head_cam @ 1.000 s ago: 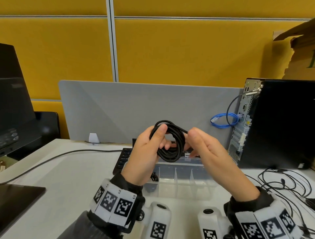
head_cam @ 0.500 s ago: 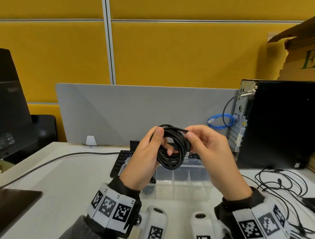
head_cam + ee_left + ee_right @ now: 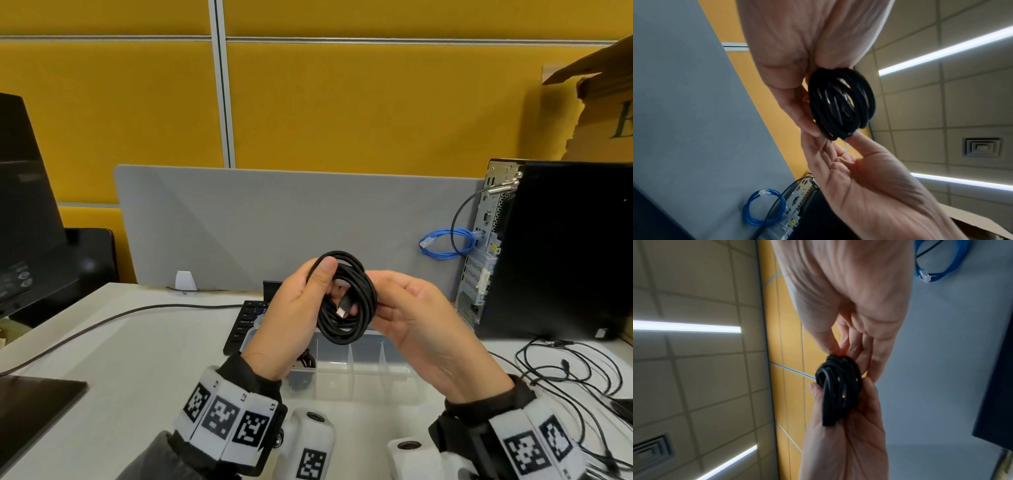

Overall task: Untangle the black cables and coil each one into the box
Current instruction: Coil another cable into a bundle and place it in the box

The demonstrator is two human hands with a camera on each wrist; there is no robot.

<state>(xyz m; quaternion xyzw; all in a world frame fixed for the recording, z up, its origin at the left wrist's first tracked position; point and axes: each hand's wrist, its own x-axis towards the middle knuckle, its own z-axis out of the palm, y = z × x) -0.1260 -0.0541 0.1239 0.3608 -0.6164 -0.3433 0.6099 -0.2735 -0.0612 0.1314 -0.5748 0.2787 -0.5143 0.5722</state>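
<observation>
Left hand [image 3: 291, 318] grips coiled black cable [image 3: 346, 298], thumb over top loops. Right hand [image 3: 421, 329] cups coil's far side, fingers curled behind it. Coil wound, plug tucked inside, held above clear divided box [image 3: 349, 370] (one compartment seems occupied). Placement pending. Loose cables [image 3: 575, 373] remain tangled on desk at right.

Left hand [image 3: 294, 308] and right hand [image 3: 414, 318] raised, fingers [image 3: 323, 270] curled, facing each other

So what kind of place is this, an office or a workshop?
Most likely an office desk in a cubicle: a grey desk divider in front of yellow partition walls, a keyboard, a computer tower, and tiled ceiling with strip lights.
</observation>
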